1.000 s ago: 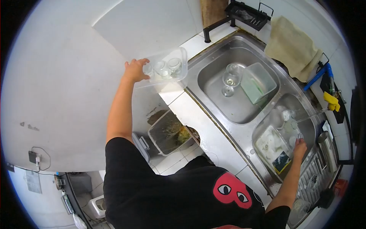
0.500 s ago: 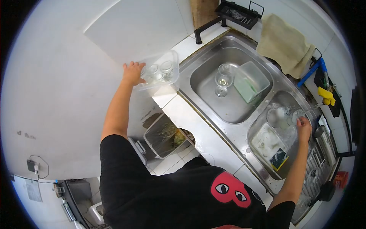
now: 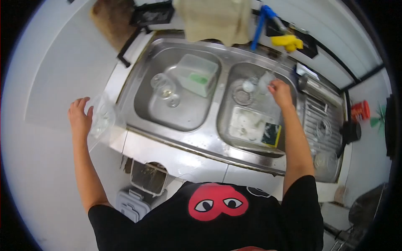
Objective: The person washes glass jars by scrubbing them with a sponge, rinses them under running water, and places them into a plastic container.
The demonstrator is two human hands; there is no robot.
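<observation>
My left hand [image 3: 80, 115], its thumb and fingers apart, is at the left side of a clear plastic container [image 3: 118, 121] that holds glasses [image 3: 102, 118], blurred here. Whether the fingertips touch it I cannot tell. Over the right basin, my right hand [image 3: 281, 93] pinches a clear drinking glass [image 3: 265, 82] below the yellow-wrapped tap [image 3: 288, 42]. Beside that glass is another small glass [image 3: 248, 85], near the drain [image 3: 242, 96]. A whitish, wet plastic tray or lid [image 3: 244, 125] lies lower in the basin, with a yellow-and-dark sponge [image 3: 271, 134] at its right end.
In the left basin [image 3: 184, 119] are a stemmed glass [image 3: 166, 93] and a tilted translucent container [image 3: 194, 75] with something green. A cloth [image 3: 213, 21] hangs behind. Right of the sink, the drainboard [image 3: 312, 113] bears utensils and glassware. A bin [image 3: 148, 179] stands below the counter.
The view has turned, bringing the sink toward the middle. My left hand has shifted from over the glasses to the container's outer side. My right hand still holds its glass near the tap.
</observation>
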